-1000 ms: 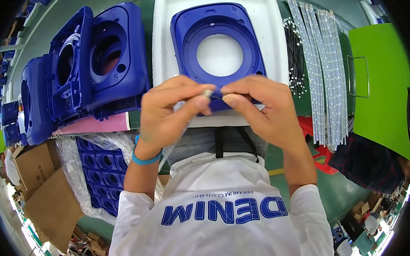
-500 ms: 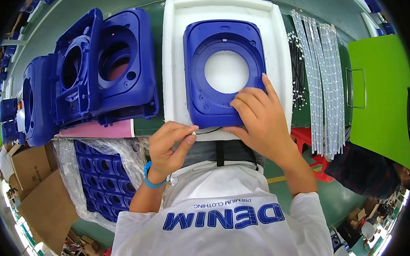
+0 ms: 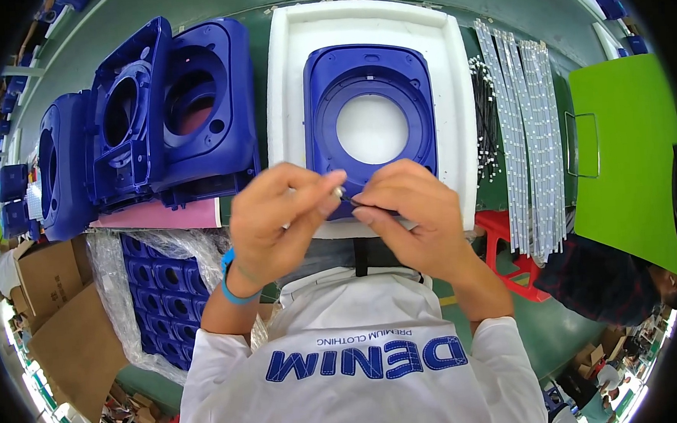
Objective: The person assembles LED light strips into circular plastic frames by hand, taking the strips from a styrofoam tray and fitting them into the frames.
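Note:
A blue plastic housing (image 3: pixel 320 120) with a large round opening lies in a white foam tray (image 3: pixel 287 99) in front of me. Over its near edge, my left hand (image 3: pixel 278 218) pinches the small pale connector (image 3: pixel 338 191) at the end of a thin black cable (image 3: pixel 384 208). Close beside it, my right hand (image 3: pixel 423 218) grips the cable between thumb and forefinger, a short way behind the connector. Most of the cable is hidden by my right hand. Both hands hide part of the housing's near edge.
More blue housings (image 3: pixel 231 140) stand at the left on a pink sheet (image 3: pixel 162 214). Right of the tray lie black cables (image 3: pixel 485 119) and white LED strips (image 3: pixel 538 140). A green board (image 3: pixel 626 150) is farther right, a red stool (image 3: pixel 501 249) below. Plastic-wrapped blue parts (image 3: pixel 159 297) sit lower left.
Both hands have risen from below the near edge to over it and come together. My right hand has left the housing's surface and now pinches the cable near the connector.

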The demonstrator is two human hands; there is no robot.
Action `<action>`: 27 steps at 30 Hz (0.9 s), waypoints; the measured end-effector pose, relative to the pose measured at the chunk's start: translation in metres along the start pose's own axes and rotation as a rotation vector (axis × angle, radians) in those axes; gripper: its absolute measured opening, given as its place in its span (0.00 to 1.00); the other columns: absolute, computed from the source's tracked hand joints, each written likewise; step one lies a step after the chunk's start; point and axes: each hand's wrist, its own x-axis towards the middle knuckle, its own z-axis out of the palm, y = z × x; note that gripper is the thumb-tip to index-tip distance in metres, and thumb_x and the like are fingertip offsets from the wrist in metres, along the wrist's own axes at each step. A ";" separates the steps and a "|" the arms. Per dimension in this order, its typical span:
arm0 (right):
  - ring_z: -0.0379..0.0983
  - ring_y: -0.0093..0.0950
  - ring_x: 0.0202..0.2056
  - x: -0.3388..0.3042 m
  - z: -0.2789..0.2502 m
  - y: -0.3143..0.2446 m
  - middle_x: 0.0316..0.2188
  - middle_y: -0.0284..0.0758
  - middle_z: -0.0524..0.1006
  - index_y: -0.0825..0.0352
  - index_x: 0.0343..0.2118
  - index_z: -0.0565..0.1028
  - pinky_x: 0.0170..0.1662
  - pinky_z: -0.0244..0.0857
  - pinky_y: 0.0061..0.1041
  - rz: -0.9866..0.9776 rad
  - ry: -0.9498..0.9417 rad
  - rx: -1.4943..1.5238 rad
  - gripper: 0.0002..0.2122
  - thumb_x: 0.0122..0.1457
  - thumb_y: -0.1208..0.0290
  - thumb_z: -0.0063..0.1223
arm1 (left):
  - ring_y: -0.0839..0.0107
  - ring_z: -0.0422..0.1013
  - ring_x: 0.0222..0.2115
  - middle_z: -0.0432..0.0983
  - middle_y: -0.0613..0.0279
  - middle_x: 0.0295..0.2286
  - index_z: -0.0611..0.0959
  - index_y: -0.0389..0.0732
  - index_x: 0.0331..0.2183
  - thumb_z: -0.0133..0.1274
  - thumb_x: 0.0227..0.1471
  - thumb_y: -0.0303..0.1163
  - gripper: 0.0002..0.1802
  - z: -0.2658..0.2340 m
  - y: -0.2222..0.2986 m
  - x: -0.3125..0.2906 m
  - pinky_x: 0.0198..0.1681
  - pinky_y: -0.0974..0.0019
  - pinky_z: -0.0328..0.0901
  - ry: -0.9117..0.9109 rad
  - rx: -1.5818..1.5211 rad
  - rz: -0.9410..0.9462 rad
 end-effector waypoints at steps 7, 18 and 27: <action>0.76 0.37 0.33 0.019 -0.046 0.016 0.30 0.39 0.80 0.69 0.33 0.82 0.36 0.71 0.34 -0.031 -0.108 -0.505 0.05 0.51 0.81 0.63 | 0.69 0.76 0.30 0.83 0.55 0.32 0.89 0.33 0.42 0.65 0.49 0.16 0.16 -0.012 0.006 0.037 0.32 0.71 0.69 0.169 0.065 0.086; 0.79 0.34 0.36 0.082 -0.039 0.100 0.32 0.34 0.81 0.65 0.34 0.85 0.39 0.74 0.31 -0.150 0.040 -0.499 0.06 0.53 0.78 0.66 | 0.64 0.78 0.28 0.82 0.55 0.29 0.88 0.33 0.37 0.64 0.53 0.20 0.07 0.017 -0.033 0.016 0.32 0.66 0.71 -0.059 0.006 -0.138; 0.75 0.31 0.33 0.088 -0.031 0.103 0.30 0.31 0.78 0.63 0.31 0.86 0.36 0.71 0.30 -0.161 0.060 -0.527 0.06 0.49 0.78 0.69 | 0.64 0.78 0.28 0.82 0.55 0.29 0.88 0.32 0.37 0.65 0.53 0.21 0.07 0.015 -0.036 0.015 0.32 0.66 0.71 -0.049 -0.018 -0.188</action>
